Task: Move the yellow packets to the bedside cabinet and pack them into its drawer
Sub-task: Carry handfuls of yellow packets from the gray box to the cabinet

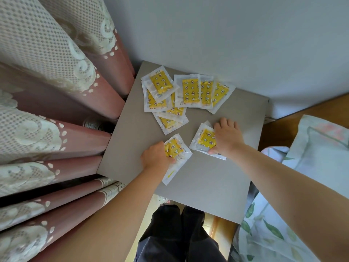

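Yellow packets point(189, 91) lie scattered on the grey top of the bedside cabinet point(211, 182), most of them in an overlapping heap toward the far edge by the wall point(226, 35). Three at the back form a fan with their long axes running front to back, the rightmost leaning to the right. The heap to their left lies at mixed angles.

The left hand point(157, 156) has its fingers curled down onto the near-left packet point(174, 148) and grips it; its long axis runs from the near edge away, tilted a little to the right. The right hand point(227, 138) holds the near-right packet point(204, 140), fingers bent over its far side and thumb on its near edge; this one lies diagonally.

A pink lace-trimmed curtain point(56, 91) hangs at the left, and a floral bed cover point(311, 148) lies at the right.
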